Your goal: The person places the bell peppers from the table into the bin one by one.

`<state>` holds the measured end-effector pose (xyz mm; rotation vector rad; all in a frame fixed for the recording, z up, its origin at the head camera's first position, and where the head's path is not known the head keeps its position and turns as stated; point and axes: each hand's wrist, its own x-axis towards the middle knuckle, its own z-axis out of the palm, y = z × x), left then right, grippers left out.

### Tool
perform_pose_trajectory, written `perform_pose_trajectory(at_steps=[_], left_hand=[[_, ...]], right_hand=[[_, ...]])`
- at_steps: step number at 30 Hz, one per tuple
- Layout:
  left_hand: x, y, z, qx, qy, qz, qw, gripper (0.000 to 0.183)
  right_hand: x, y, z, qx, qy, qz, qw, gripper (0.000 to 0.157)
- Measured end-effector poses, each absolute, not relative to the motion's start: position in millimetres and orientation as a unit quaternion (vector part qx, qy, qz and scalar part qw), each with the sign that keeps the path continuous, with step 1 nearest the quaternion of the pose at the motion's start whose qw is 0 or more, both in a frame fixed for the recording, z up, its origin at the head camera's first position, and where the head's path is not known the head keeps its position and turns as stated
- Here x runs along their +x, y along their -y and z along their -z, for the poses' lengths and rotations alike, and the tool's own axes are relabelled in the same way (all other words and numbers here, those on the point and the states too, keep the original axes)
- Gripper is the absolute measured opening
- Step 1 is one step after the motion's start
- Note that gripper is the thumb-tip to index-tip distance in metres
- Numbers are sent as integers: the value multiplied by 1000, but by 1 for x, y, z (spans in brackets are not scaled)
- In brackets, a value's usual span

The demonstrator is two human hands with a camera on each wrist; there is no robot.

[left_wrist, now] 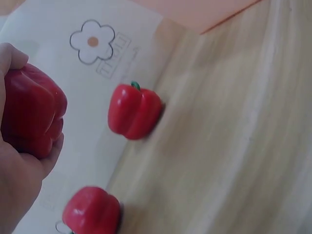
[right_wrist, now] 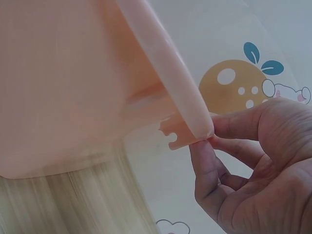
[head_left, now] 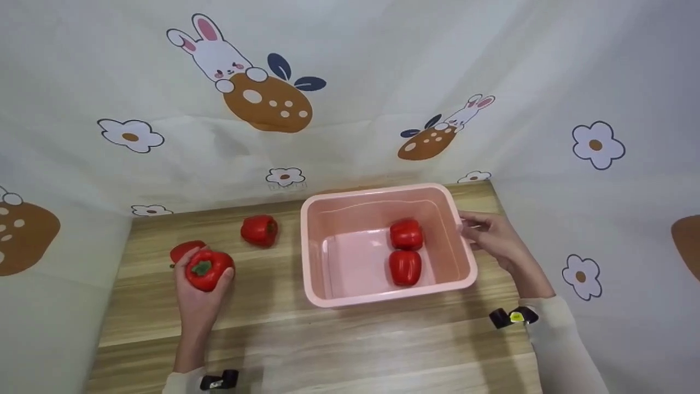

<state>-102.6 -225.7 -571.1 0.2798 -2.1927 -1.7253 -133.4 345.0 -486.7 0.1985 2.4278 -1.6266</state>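
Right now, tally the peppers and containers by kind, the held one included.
Pink rectangular tub: 1
Red bell peppers: 5 (2 in the tub, 1 in the left hand, 2 on the wood-grain tabletop)
Total: 6

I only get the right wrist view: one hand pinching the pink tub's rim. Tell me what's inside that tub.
Observer: Two red bell peppers, both toward the tub's side by the right hand.
Operator: Now report on the left hand.
Observer: The left hand grips a third pepper, outside the tub.
Operator: List any peppers lying loose on the tabletop.
Observer: Two on the tabletop: a fourth pepper nearer the tub, and a fifth pepper partly hidden by the left hand in the head view.
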Motion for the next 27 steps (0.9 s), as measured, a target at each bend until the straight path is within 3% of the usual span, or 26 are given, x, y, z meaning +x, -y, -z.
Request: perform_pose_trajectory(at_steps=[8,19,27], left_hand=[[-110,218,550,97,774,612,127,74],[-117,192,542,67,738,661,122,73],[-112,201,535,76,732,663,136,71]], right_hand=[[-133,-342,486,66,-817,564,100,48],[-123,-357,479,73,-819,563,90,49],[-129,-343,487,64,-811,575,89,48]])
